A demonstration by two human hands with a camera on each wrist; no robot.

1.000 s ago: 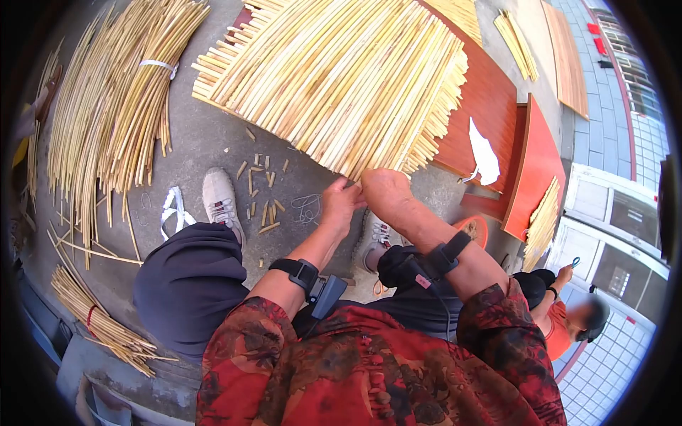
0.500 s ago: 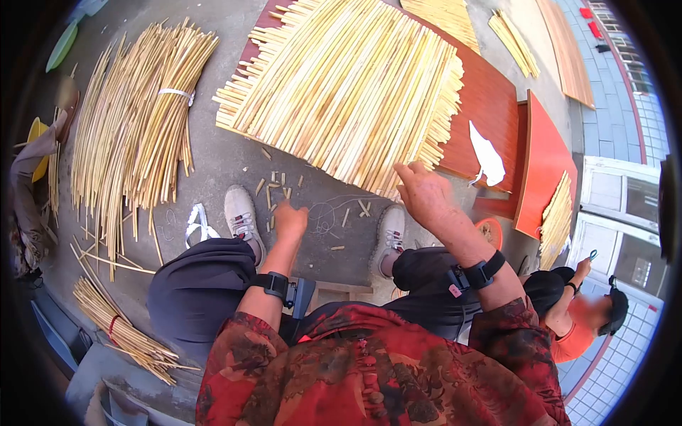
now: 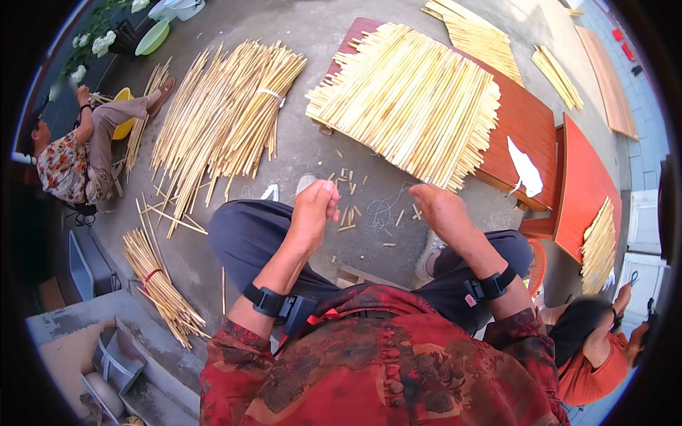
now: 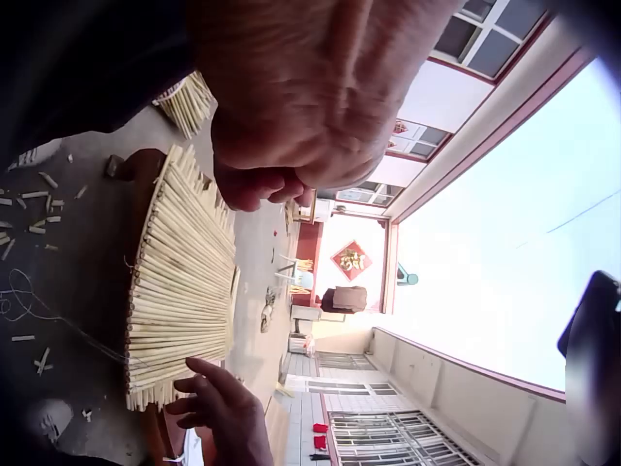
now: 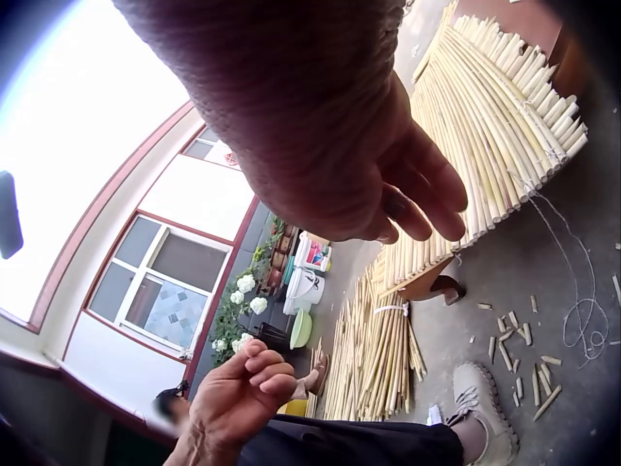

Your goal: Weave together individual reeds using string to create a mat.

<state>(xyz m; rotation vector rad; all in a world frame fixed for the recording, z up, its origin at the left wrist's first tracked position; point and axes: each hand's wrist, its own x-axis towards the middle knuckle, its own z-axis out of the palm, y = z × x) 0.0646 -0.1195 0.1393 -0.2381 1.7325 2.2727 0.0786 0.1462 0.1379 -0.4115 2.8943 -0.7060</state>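
A mat of pale peeled sticks (image 3: 412,106) tied side by side lies on a reddish-brown board (image 3: 526,117). My right hand (image 3: 442,211) is near the mat's closest corner, its fingers loosely bent and, in the right wrist view, holding nothing visible. Well to its left, my left hand (image 3: 314,211) is raised over my knee with curled fingers and the thumb laid against them. No object shows in that fist, seen also in the right wrist view. Thin white thread (image 5: 579,320) hangs from the mat's edge and lies in loops on the ground.
Short stick offcuts (image 3: 348,216) litter the ground between my shoes. A large stick bundle (image 3: 220,113) lies left, with a smaller red-tied one (image 3: 162,287) below. A white scrap (image 3: 524,169) rests on the board. One person (image 3: 67,160) sits far left, another (image 3: 597,348) right.
My hands were together at the mat's near edge, then parted. The left hand swung left and rose, its fingers curled; the right drew slightly off the corner. The head view turned left.
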